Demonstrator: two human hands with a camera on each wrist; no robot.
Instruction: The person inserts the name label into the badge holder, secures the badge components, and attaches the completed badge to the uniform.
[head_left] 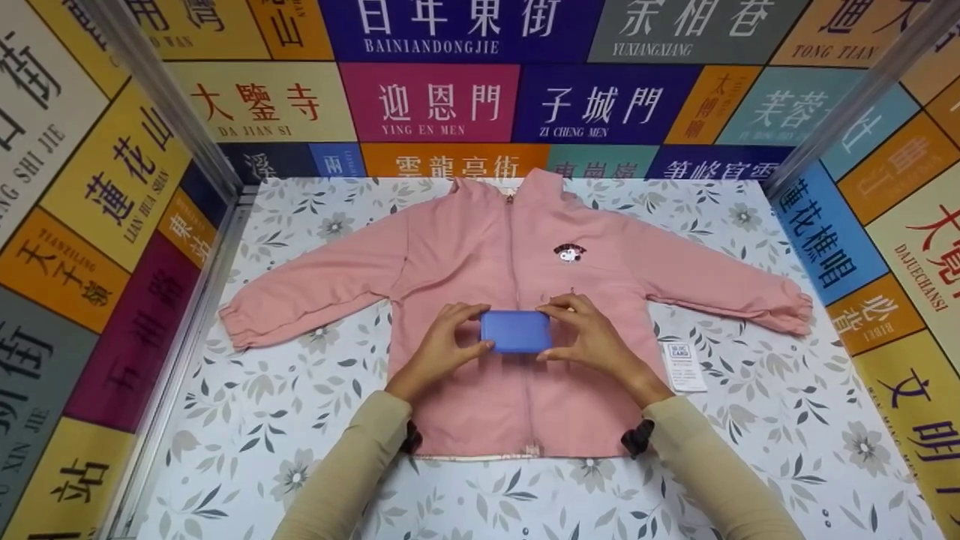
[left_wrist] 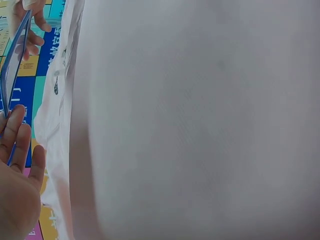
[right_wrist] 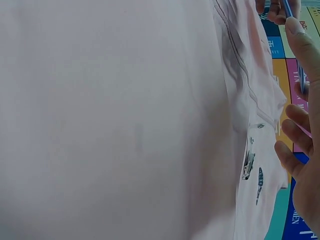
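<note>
A flat, phone-sized blue rectangle is held level over the front of a pink jacket. My left hand pinches its left edge between thumb and fingers, while my right hand pinches the right edge the same way. In the left wrist view the rectangle appears thin, with a blue rim. Beneath the hands, the jacket lies spread with both sleeves out, its front zipper closed and a small dark-and-white print on the chest.
A white paper tag lies beside the jacket's right side. The table cover is white with grey leaves and flowers. Upright panels with coloured street-name signs enclose the back and both sides, with metal posts at the corners.
</note>
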